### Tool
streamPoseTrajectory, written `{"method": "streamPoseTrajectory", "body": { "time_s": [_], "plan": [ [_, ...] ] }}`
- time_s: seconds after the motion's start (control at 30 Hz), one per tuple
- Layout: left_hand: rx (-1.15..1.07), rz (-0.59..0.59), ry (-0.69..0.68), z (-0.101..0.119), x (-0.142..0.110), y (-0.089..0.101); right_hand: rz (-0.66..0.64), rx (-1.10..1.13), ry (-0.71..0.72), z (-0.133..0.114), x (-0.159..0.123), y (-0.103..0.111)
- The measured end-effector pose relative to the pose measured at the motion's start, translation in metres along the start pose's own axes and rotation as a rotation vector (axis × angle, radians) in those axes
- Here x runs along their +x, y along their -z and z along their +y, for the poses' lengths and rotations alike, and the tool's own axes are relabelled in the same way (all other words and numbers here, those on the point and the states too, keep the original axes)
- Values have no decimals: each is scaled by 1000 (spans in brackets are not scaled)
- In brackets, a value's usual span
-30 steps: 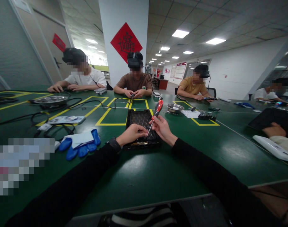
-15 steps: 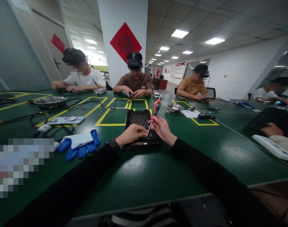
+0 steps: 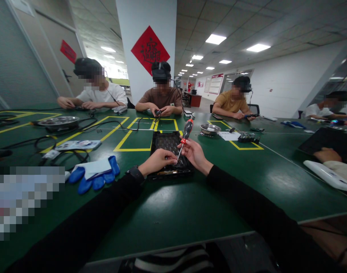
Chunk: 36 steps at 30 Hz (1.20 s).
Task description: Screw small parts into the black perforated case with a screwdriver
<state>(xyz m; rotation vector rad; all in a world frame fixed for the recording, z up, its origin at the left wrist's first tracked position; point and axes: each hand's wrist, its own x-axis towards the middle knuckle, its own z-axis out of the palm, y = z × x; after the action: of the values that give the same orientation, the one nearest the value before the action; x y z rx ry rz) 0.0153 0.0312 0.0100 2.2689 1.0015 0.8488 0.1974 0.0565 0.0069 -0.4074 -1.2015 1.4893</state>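
Note:
My right hand [image 3: 195,154] grips a screwdriver [image 3: 187,131] with a red and black handle, its shaft slanting down to the left. The tip comes down close to the fingertips of my left hand [image 3: 158,161], above a black rectangular casing [image 3: 164,141]. Those left fingers are pinched together near the tip; whatever they hold, if anything, is too small to make out. The casing lies flat on the green table [image 3: 162,212], with a patterned inner surface and a lighter strip along its near edge.
Blue gloves [image 3: 98,176] with a pale cloth lie to the left, by black cables [image 3: 42,146]. Metal bowls [image 3: 210,129] stand beyond the casing, near a white paper [image 3: 229,136] and dark parts [image 3: 247,138]. A white device [image 3: 327,175] lies right. Several people work around the table.
Both hands and the screwdriver keep nearly the same place over the casing. The view has shifted very slightly. Across the table, the person at left has moved their hands a little.

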Motion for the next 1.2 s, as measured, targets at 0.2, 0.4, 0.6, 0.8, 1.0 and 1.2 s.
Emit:
{"method": "streamPoseTrajectory", "body": {
  "time_s": [0.2, 0.4, 0.6, 0.8, 1.0, 1.2],
  "plan": [
    [6, -2, 0, -2, 0, 0, 13, -26, 42, 2, 0, -2],
    [0, -5, -7, -1, 0, 0, 40, -42, 41, 2, 0, -1],
    [-9, -4, -10, 0, 0, 0, 28, -11, -10, 1, 1, 1],
    [33, 26, -51, 3, 1, 0, 65, 57, 45, 3, 2, 2],
    [275, 175, -10, 6, 4, 0, 87, 21, 28, 1, 2, -4],
    [446, 461, 126, -7, 3, 16, 295, -324, 239, 3, 1, 9]
  ]
}}
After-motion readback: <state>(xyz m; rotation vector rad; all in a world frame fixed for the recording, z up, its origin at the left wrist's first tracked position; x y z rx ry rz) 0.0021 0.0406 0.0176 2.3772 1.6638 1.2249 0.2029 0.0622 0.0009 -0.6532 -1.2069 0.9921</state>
